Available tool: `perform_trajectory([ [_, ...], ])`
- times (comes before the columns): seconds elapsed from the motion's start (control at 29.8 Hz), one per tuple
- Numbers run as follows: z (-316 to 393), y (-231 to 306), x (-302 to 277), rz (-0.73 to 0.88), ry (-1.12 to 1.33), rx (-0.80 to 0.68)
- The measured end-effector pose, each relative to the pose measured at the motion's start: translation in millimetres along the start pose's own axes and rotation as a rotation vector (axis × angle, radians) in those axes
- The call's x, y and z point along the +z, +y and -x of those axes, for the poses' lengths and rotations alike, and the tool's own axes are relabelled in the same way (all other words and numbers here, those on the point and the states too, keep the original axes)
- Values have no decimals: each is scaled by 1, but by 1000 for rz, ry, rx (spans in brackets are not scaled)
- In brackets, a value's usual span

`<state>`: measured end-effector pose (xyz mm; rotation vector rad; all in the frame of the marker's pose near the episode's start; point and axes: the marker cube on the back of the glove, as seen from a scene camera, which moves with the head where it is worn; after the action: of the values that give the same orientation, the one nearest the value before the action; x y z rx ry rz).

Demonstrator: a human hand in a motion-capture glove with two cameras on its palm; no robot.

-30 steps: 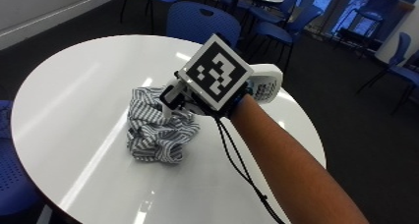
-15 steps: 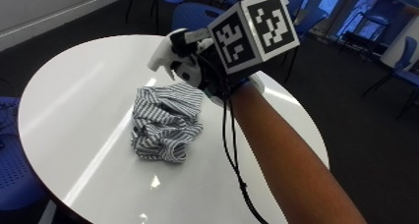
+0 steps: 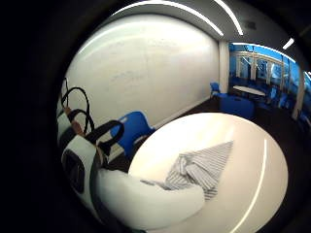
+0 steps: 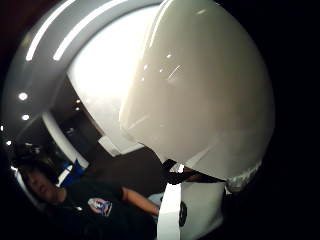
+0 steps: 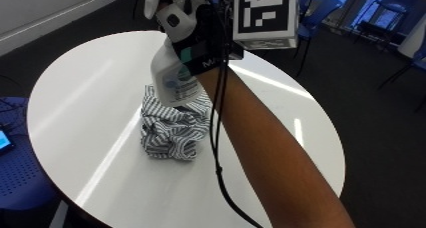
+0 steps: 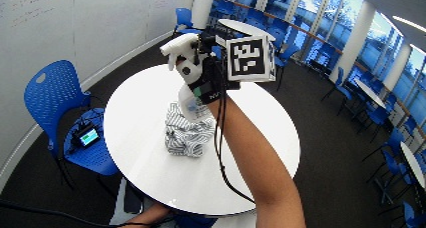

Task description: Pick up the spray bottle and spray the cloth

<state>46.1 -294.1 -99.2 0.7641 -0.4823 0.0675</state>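
the round white table (image 5: pixel 80 88) is the landmark here, and everything else is placed from it. near its middle lies the striped cloth (image 5: pixel 174 127), crumpled in a heap, touching nothing but the tabletop. a blue chair (image 6: pixel 52 95) stands off the table's edge on the whiteboard side, with a small lit device on a second blue seat beside it.

above the table, over the cloth, hangs the white spray bottle (image 5: pixel 173 78), lifted clear of the surface. its long axis runs close to upright, base towards the cloth, trigger head at the top. the gloved right hand (image 5: pixel 200 35) holds it at the neck, fingers curled around it; whether a finger sits on the trigger i cannot tell.

what matters for the spray: the cloth lies below the hand and slightly nearer the person, while the nozzle in the wide view seems to point away across the table, not down. so my judgement is that the pick-up is done, and the bottle needs tipping towards the cloth before squeezing.
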Motion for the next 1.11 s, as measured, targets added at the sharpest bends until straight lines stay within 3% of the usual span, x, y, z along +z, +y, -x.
perform_trajectory([
  [0.23,22,-3,45,-163,-197,102],
  [0.7,-9,18,126,-117,-267,304],
  [1.11,-26,11,124,-95,-231,379],
])
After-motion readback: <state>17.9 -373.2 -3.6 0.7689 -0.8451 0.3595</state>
